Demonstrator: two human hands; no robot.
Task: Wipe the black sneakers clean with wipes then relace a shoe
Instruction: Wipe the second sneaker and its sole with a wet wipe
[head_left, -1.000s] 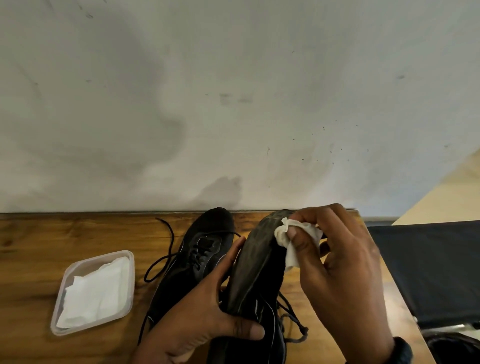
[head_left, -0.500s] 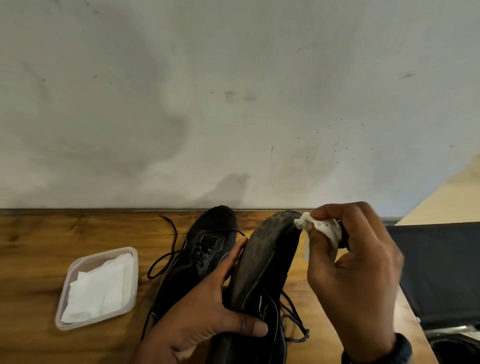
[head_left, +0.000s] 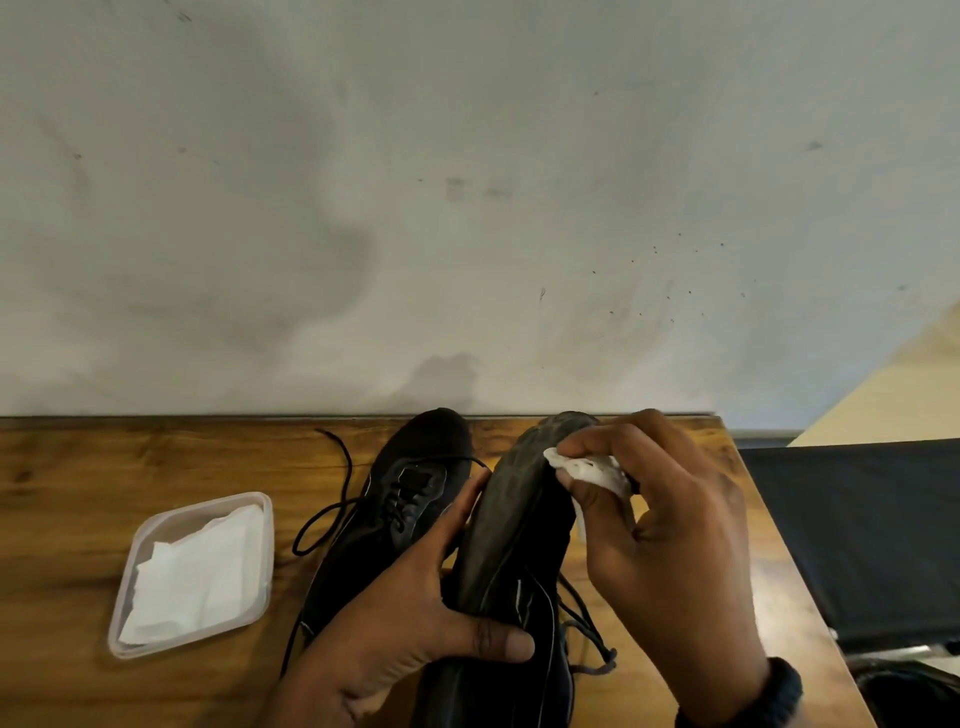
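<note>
And the left hand (head_left: 415, 618) grips the sole-up black sneaker (head_left: 519, 545) at five o'clock on the table (head_left: 78, 493), the right hand (head_left: 670, 566) pinches a crumpled wipe (head_left: 592, 470) onto its toe, the second sneaker (head_left: 400, 499) lying at its nine o'clock.

Left hand (head_left: 410, 618) grips a tilted sneaker (head_left: 519, 545); right hand (head_left: 670, 545) presses a wipe (head_left: 592, 470) against its sole.

Left hand (head_left: 415, 618) wrapped round the shoe (head_left: 519, 525), thumb across its side, right hand (head_left: 670, 561) fingers curled, pinching wipe (head_left: 592, 470) at the toe
</note>
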